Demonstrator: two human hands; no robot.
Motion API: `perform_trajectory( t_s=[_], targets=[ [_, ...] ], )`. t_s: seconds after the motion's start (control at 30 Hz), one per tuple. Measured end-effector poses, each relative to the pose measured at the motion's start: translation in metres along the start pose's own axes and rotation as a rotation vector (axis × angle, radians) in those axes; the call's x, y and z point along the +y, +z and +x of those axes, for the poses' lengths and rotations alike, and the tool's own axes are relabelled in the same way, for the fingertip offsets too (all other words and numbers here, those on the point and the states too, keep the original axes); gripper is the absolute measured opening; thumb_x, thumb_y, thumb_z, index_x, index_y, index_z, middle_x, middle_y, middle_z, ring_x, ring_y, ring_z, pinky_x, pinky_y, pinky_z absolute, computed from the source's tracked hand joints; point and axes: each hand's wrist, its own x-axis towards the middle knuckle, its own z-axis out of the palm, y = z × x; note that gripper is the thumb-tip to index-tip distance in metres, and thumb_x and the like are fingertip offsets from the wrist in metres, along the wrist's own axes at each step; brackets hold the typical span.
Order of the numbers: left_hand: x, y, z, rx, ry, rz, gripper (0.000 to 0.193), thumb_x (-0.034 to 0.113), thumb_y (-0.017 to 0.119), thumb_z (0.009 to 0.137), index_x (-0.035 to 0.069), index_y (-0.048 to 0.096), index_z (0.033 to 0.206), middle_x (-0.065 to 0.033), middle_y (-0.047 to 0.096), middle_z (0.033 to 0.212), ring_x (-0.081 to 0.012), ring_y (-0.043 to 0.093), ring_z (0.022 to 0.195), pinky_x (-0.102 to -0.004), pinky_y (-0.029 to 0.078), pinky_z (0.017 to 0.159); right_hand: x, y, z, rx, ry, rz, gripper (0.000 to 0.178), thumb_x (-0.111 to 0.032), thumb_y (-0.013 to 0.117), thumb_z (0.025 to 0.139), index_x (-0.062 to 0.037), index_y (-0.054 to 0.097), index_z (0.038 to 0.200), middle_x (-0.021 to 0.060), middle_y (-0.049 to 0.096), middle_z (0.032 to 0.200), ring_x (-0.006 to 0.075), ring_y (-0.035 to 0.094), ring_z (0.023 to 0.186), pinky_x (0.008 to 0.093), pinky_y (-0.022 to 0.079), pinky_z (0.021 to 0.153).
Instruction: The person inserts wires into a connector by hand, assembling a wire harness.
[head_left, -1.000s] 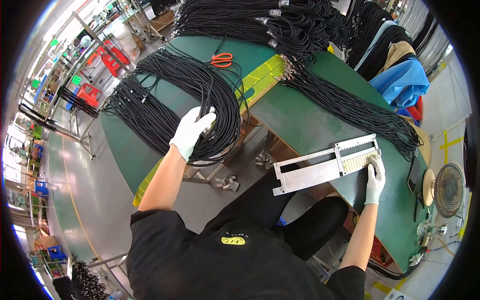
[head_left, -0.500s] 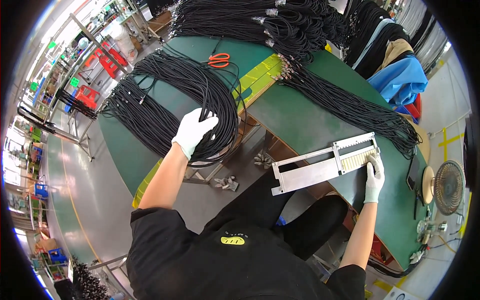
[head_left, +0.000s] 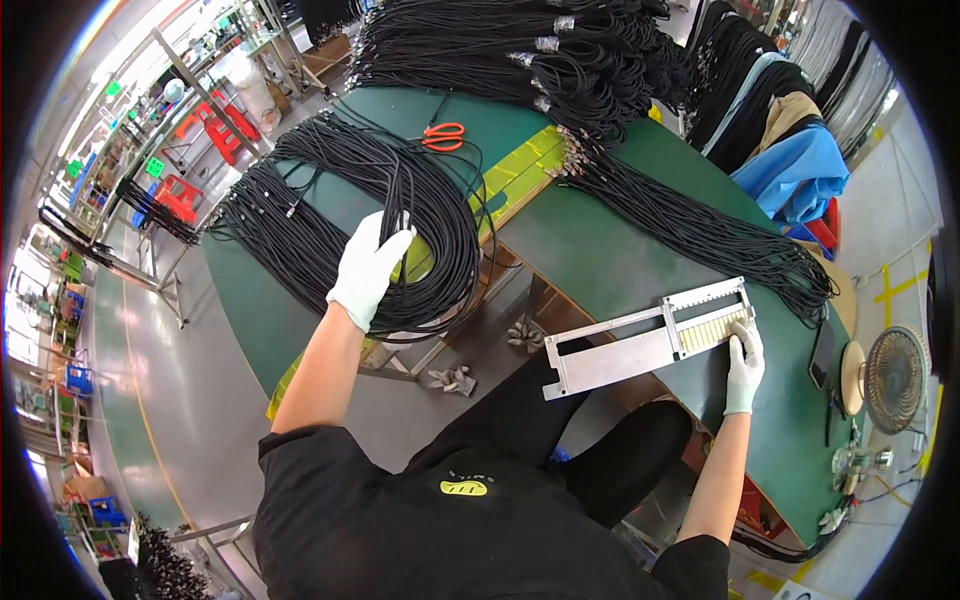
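Black cable bundle (head_left: 448, 215), looped on the green table (head_left: 258, 312): your left hand (head_left: 368, 268) curls round several strands at its bend. Your right hand (head_left: 744, 370), well apart, pinches the slotted metal frame (head_left: 620, 364) by its right end. No cable shows in the frame. Beyond lie orange-handled scissors (head_left: 443, 137), a straighter cable bundle (head_left: 690, 217) and a cable pile (head_left: 450, 55); whether any is finished can't be told.
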Motion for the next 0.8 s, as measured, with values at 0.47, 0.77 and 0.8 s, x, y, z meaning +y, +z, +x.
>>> perform_trajectory(
  t_s=[0.47,0.77,0.8],
  targets=[
    [0.064,-0.019,-0.003,-0.188,-0.249,-0.275,0.019,0.024,0.052,0.102,0.006,0.056,0.100,0.0069,0.042,0.068,-0.0023,0.032,0.050,-0.0193,0.026,0.044,0.001,-0.008,0.011,0.158,0.162,0.400,0.029,-0.007,0.056,0.098,0.0061,0.061,0.124,0.0111,0.064,0.123,0.0175,0.058,0.115,0.0302,0.043,0.103],
    [0.106,0.012,-0.076,-0.283,0.285,0.869,0.017,0.024,0.053,0.094,0.008,0.059,0.095,-0.0148,0.054,0.083,-0.0335,0.061,0.072,-0.0443,0.050,0.064,-0.277,0.055,-0.011,-0.679,0.044,0.709,0.039,-0.029,0.054,0.099,0.0050,0.068,0.109,0.0106,0.068,0.110,0.0179,0.061,0.104,0.0305,0.046,0.095],
    [0.097,0.015,-0.080,-0.445,0.588,1.006,0.017,0.026,0.052,0.095,0.010,0.059,0.097,-0.0155,0.055,0.084,-0.0329,0.063,0.073,-0.0441,0.051,0.063,-0.289,0.070,-0.018,-0.816,0.051,0.814,0.038,-0.030,0.055,0.098,0.0040,0.069,0.107,0.0107,0.068,0.112,0.0192,0.062,0.102,0.0313,0.046,0.095]
  ],
)
